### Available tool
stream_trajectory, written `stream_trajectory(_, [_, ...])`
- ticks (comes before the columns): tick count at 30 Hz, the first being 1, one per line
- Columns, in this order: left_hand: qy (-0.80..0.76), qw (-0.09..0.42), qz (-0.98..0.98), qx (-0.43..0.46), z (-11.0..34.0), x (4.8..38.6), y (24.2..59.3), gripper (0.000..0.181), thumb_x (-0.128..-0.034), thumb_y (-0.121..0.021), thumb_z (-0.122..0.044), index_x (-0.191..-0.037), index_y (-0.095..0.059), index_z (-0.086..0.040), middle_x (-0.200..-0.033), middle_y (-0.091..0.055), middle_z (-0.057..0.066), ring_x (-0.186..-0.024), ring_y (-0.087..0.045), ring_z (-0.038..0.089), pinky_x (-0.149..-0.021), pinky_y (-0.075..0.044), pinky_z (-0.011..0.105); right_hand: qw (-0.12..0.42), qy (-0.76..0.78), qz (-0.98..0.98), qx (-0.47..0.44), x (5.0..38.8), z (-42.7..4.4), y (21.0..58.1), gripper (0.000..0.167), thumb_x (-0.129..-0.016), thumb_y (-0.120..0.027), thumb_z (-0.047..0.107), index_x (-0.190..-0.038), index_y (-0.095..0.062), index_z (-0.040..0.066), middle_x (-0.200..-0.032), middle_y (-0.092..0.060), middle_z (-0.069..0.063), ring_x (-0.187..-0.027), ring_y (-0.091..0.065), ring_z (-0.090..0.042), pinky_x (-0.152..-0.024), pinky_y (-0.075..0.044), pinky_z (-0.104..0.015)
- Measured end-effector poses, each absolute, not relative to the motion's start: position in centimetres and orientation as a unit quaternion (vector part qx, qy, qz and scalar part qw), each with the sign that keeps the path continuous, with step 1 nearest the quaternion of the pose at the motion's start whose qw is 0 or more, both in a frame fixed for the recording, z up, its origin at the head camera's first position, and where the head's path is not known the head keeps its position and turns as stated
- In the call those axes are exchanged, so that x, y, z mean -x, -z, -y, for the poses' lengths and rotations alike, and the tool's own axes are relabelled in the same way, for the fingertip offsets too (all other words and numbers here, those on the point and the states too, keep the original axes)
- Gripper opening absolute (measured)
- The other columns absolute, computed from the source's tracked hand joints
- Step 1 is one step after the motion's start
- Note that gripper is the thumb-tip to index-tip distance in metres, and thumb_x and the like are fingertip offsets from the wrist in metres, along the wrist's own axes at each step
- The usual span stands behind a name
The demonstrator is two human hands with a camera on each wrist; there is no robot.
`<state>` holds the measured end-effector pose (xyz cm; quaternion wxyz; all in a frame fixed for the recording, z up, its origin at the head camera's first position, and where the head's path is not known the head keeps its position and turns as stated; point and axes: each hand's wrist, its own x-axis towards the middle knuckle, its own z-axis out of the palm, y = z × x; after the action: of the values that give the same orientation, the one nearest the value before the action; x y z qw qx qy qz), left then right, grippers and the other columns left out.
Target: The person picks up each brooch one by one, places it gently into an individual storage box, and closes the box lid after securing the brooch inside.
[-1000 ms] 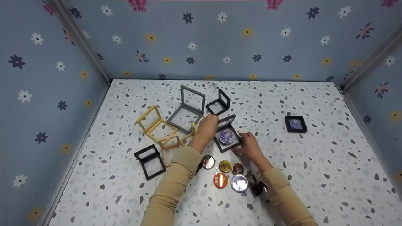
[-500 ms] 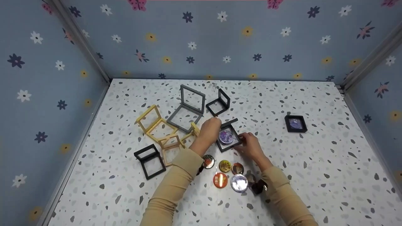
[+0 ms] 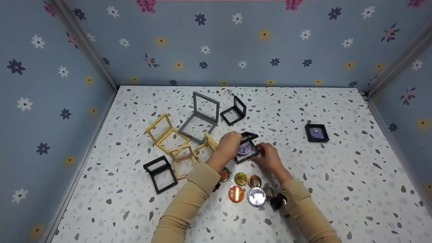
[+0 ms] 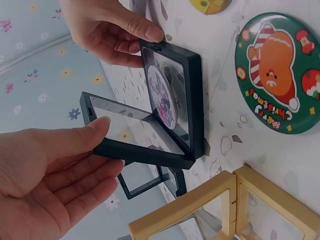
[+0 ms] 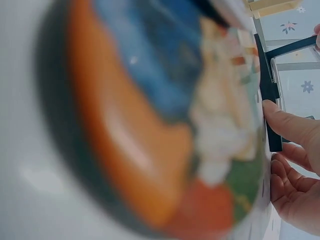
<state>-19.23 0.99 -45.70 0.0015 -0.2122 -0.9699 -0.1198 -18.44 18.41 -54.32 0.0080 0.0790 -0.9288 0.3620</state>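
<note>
A black hinged display frame (image 4: 196,100) with clear film panes is partly folded, its lid (image 4: 142,155) tilted over the base. Inside the base lies a round purple badge (image 4: 162,97). My left hand (image 3: 226,148) pinches the lid's edge between thumb and fingers, as the left wrist view shows. At the base's right side, my right hand (image 3: 270,158) grips the border, thumb on top and fingers at the side. In the right wrist view, a blurred badge (image 5: 145,125) close to the camera covers much of the scene, while the right hand's thumb (image 5: 287,120) rests on the black border.
Several unfolded frames lie left and behind: yellow (image 3: 162,136), grey (image 3: 191,117), beige (image 3: 178,168) and black (image 3: 155,182). Loose badges, including a red one (image 3: 236,194) and a silver one (image 3: 256,197), lie nearer. A folded black frame (image 3: 316,133) holding a purple badge sits right.
My left hand has swung the lid down from nearly upright to a low tilt over the purple badge, moving slightly right. My right hand has stayed at the base.
</note>
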Motion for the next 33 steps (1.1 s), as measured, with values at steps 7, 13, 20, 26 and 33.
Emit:
stream_trajectory(7, [0.114, -0.002, 0.970, 0.217, -1.5, 18.8, 46.3, 0.009, -0.0766, -0.059, 0.000, -0.072, -0.064, -0.006, -0.078, -0.063, 0.010, -0.073, -0.060, 0.024, -0.063, -0.049, 0.034, 0.031, -0.362, 0.927, -0.093, 18.4, -18.4, 54.5, 0.038, -0.062, -0.079, 0.011, -0.092, -0.059, -0.002, -0.073, -0.051, -0.009, -0.067, -0.045, -0.021, -0.060, -0.037, -0.032])
stream_trajectory(13, [0.109, 0.012, 0.967, 0.232, -1.7, 18.3, 47.3, 0.011, -0.0768, -0.058, 0.002, -0.071, -0.063, -0.005, -0.079, -0.063, 0.010, -0.074, -0.060, 0.024, -0.064, -0.049, 0.034, 0.028, -0.358, 0.929, -0.086, 18.4, -18.4, 54.4, 0.034, -0.062, -0.079, 0.013, -0.083, -0.056, -0.001, -0.071, -0.049, -0.008, -0.066, -0.044, -0.020, -0.060, -0.037, -0.032])
stream_trajectory(20, [0.120, 0.038, 0.962, 0.244, -1.9, 17.9, 48.6, 0.011, -0.0762, -0.057, 0.000, -0.068, -0.060, -0.006, -0.075, -0.062, 0.009, -0.072, -0.059, 0.024, -0.063, -0.048, 0.033, 0.032, -0.358, 0.929, -0.088, 18.4, -18.4, 54.5, 0.033, -0.061, -0.080, 0.013, -0.079, -0.055, 0.001, -0.068, -0.046, -0.006, -0.063, -0.042, -0.020, -0.058, -0.036, -0.031])
stream_trajectory(26, [0.108, 0.050, 0.960, 0.253, -2.2, 17.5, 49.4, 0.011, -0.0738, -0.057, 0.001, -0.065, -0.059, -0.006, -0.072, -0.061, 0.009, -0.069, -0.059, 0.024, -0.061, -0.048, 0.034, 0.033, -0.357, 0.929, -0.088, 18.4, -18.4, 54.5, 0.038, -0.060, -0.080, 0.013, -0.088, -0.059, 0.000, -0.068, -0.046, -0.005, -0.064, -0.042, -0.020, -0.059, -0.036, -0.033])
stream_trajectory(33, [0.112, 0.027, 0.964, 0.239, -2.6, 17.2, 50.0, 0.009, -0.0747, -0.057, -0.002, -0.068, -0.060, -0.006, -0.075, -0.061, 0.009, -0.071, -0.058, 0.023, -0.061, -0.049, 0.033, 0.017, -0.357, 0.931, -0.077, 18.4, -18.4, 54.5, 0.040, -0.061, -0.080, 0.014, -0.093, -0.060, 0.000, -0.072, -0.048, -0.005, -0.067, -0.044, -0.020, -0.061, -0.038, -0.033])
